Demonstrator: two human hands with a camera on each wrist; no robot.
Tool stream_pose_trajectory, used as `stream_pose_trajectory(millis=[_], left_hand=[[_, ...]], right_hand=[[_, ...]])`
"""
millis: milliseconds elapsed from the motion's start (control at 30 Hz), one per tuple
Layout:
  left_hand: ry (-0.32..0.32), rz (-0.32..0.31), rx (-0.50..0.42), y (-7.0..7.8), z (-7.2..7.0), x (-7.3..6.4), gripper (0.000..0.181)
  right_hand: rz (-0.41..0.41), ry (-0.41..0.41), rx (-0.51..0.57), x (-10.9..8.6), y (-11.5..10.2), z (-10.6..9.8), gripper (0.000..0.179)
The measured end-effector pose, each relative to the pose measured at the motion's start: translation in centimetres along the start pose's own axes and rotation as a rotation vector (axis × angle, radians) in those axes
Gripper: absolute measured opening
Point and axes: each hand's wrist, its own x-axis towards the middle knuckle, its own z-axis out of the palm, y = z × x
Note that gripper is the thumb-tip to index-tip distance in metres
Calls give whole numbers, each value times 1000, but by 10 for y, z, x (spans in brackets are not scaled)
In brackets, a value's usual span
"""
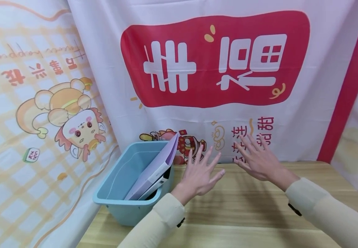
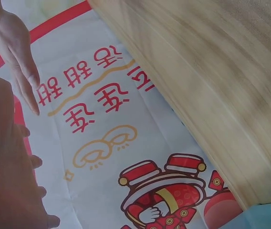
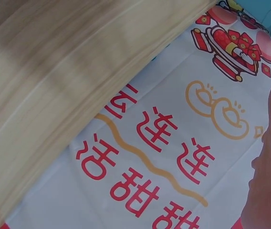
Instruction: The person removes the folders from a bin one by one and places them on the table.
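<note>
Both hands are raised over the wooden table [image 1: 228, 213] with fingers spread, holding nothing. My left hand [image 1: 198, 174] is just right of a light blue plastic bin [image 1: 126, 202], overlapping no part of the things inside it. A purple folder [image 1: 154, 167] leans in the bin, its upper end sticking out above the rim. Against it lies a second folder [image 1: 157, 186] with a white and black spine. My right hand [image 1: 261, 160] hovers farther right, apart from the left one. In the left wrist view, the right hand [image 2: 16, 52] shows beyond the left hand [image 2: 11, 157].
A white cloth [image 1: 104, 51] with a red printed panel hangs behind the table's back edge. Another printed cloth [image 1: 11, 137] hangs along the left side, close to the bin. A red band [image 1: 346, 86] runs down the cloth at right.
</note>
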Motion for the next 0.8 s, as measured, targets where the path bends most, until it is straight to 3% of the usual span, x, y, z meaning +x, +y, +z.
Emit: stream_pose_trajectory(millis=[333, 533, 800], left_hand=[[17, 39, -12, 4, -6, -10, 68], [15, 51, -7, 4, -9, -16, 68], [8, 58, -28, 3, -13, -25, 67]], right_hand=[[-13, 31, 4, -4, 0, -3, 74], [-10, -1, 2, -6, -5, -8, 74], [1, -40, 94, -11, -10, -15, 74]])
